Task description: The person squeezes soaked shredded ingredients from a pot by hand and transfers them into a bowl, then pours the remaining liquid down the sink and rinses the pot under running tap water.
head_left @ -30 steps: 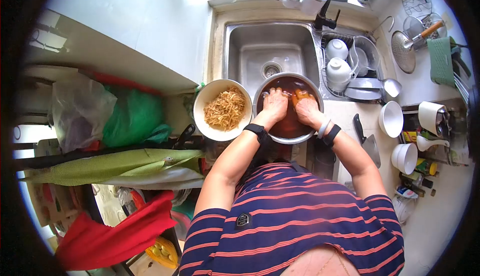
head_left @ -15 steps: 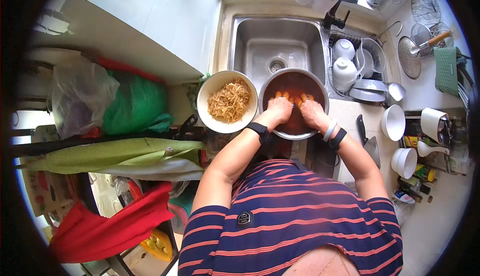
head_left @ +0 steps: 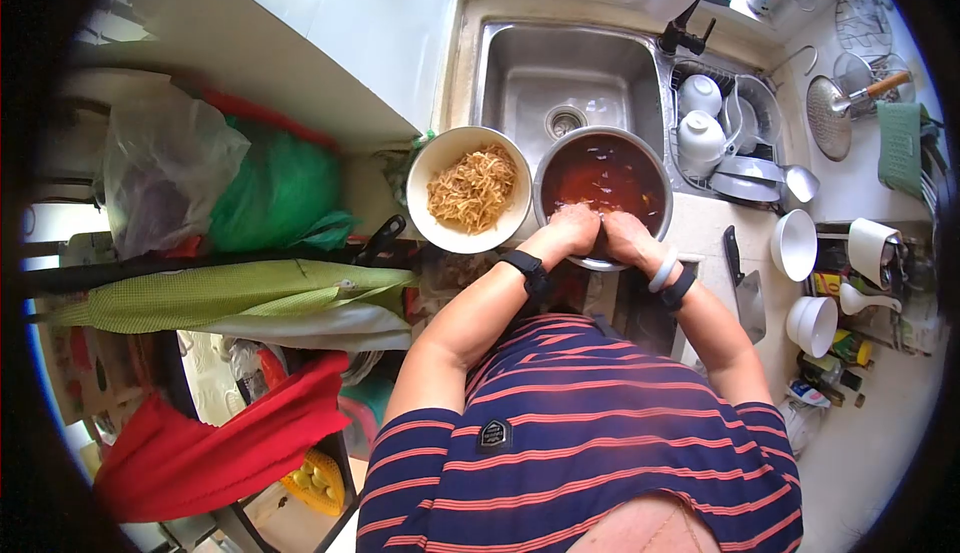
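Note:
A round metal pot of reddish-brown liquid stands at the front edge of the sink. My left hand and my right hand are side by side in the near part of the pot, almost touching. The fingers of both are curled down and drawn together; their tips, and whatever they hold, are hidden by the dark liquid. To the left of the pot, a cream bowl holds a heap of light brown shreds.
Behind the pot is a steel sink with a black faucet. To its right, a dish rack holds white bowls. A cleaver lies on the right counter near white bowls. Bags and a green cloth crowd the left.
Both hands have drawn back toward me and closer together in the pot. Their fingers, spread and visible through the liquid before, are now curled and hidden. The view has shifted slightly.

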Motion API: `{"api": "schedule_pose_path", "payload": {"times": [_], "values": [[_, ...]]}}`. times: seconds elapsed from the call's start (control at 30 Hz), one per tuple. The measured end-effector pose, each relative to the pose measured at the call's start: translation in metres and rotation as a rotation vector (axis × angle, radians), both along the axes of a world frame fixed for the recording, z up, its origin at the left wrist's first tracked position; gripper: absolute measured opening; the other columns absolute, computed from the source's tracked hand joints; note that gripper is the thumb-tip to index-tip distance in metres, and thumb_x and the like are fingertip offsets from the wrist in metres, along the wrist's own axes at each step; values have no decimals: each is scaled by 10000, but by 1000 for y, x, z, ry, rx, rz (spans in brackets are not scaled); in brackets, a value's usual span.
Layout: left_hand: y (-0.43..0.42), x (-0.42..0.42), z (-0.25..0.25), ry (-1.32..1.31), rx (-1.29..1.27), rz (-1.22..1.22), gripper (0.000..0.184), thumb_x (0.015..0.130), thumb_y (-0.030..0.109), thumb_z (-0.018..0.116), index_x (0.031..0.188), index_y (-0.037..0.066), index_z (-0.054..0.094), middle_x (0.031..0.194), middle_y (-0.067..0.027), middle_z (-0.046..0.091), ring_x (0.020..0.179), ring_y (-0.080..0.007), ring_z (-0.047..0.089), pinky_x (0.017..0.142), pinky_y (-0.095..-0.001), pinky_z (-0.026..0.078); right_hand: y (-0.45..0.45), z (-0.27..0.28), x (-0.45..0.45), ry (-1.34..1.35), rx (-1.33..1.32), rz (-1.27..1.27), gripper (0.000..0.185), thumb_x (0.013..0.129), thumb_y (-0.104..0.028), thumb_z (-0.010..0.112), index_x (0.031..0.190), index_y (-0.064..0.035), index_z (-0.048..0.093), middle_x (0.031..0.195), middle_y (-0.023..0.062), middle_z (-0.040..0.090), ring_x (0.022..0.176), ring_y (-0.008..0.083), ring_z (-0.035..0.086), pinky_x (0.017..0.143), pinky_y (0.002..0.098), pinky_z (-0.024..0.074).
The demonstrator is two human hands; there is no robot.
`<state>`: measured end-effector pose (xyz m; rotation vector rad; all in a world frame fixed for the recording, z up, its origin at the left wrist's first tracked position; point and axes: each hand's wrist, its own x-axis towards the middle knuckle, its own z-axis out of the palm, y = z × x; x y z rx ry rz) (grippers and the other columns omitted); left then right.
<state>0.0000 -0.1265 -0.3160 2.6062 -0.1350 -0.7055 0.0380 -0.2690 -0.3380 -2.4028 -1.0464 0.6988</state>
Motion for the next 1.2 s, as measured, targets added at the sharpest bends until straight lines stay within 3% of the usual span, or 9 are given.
{"api": "schedule_pose_path", "payload": {"times": [0.23, 0.33, 0.43, 0.53, 0.7, 0.83, 0.9, 1.0, 1.2], "values": [[1, 6, 4, 142, -76, -77, 296, 697, 113, 574, 945, -24, 659, 977, -259, 626, 957, -346, 616, 827, -420, 493, 7, 5, 1, 197, -106, -91, 364, 629, -202, 682, 919, 13, 637, 894, 254, 633, 874, 387, 618, 747, 432, 491], [9, 12, 8, 192, -227, -58, 349, 701, 144, 576, 996, -32, 638, 1008, -266, 615, 987, -368, 598, 846, -411, 477, 6, -5, 0, 259, 120, -172, 425, 619, -216, 707, 963, 21, 628, 925, 234, 646, 878, 357, 634, 752, 416, 492], [15, 10, 21, 225, -321, 90, 352, 729, 153, 563, 1017, -40, 623, 1012, -265, 619, 987, -358, 603, 839, -402, 471, 11, -4, 1, 579, 144, -294, 388, 635, -180, 725, 949, 28, 633, 861, 132, 669, 788, 198, 629, 722, 337, 486], [14, 8, 23, 254, -335, 324, 341, 738, 140, 572, 1036, -24, 591, 1012, -256, 626, 974, -334, 614, 805, -377, 471, 11, -1, -2, 801, 194, -307, 359, 627, -143, 727, 941, 8, 639, 852, 91, 660, 762, 155, 605, 710, 304, 476], [30, -2, 20, 157, -502, 360, 349, 755, 173, 589, 1042, -25, 571, 1023, -254, 619, 1006, -340, 600, 831, -385, 472, 13, 10, -8, 1012, 308, -349, 242, 701, -7, 620, 942, -15, 623, 815, 8, 629, 682, 92, 552, 633, 228, 437], [41, -10, 35, 81, -620, 362, 309, 744, 23, 455, 1026, -45, 564, 903, -134, 626, 825, -178, 575, 718, -298, 473, 12, 18, -4, 1208, 341, -311, 225, 707, 4, 605, 930, -22, 606, 778, -9, 599, 633, 82, 530, 574, 222, 422], [46, -11, 32, 103, -641, 356, 307, 748, 13, 445, 1023, -48, 567, 895, -132, 628, 826, -179, 576, 720, -301, 474, 11, 18, -3, 1488, 462, -322, 312, 672, 45, 583, 970, -40, 611, 828, 11, 625, 736, 123, 581, 687, 232, 456], [50, -15, 29, 76, -637, 311, 309, 762, -8, 416, 1026, -39, 575, 889, -135, 639, 831, -195, 593, 732, -310, 479, 15, 33, -10, 1626, 674, -308, 340, 701, 77, 564, 1022, -34, 587, 908, 33, 627, 770, 122, 588, 707, 245, 472], [47, -18, 39, 27, -587, 239, 312, 780, -2, 404, 1038, -23, 577, 867, -150, 648, 805, -213, 617, 740, -311, 485, 19, 0, -10, 1704, 756, -327, 324, 763, 97, 573, 1062, -25, 565, 959, 46, 614, 894, 147, 600, 791, 261, 485]]}}
